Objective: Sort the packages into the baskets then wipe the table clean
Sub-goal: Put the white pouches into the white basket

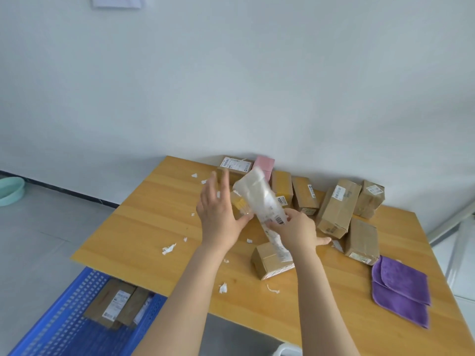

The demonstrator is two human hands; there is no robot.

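A white plastic mailer bag (259, 199) with a barcode label is held up above the wooden table (144, 227). My right hand (298, 229) grips its lower part. To the bag's left is my left hand (218, 209), fingers straight, thumb touching the bag's edge. Several brown cardboard packages (336, 209) lie at the back and right of the table, along with a pink box (264, 164). One small brown box (270, 260) lies below the bag. A blue basket (64, 327) on the floor at the left holds brown packages (115, 304).
A folded purple cloth (401, 289) lies at the table's right front. White paper scraps (168, 249) are scattered over the tabletop. A teal bowl (10, 191) sits on the floor at far left. A white wall stands behind the table.
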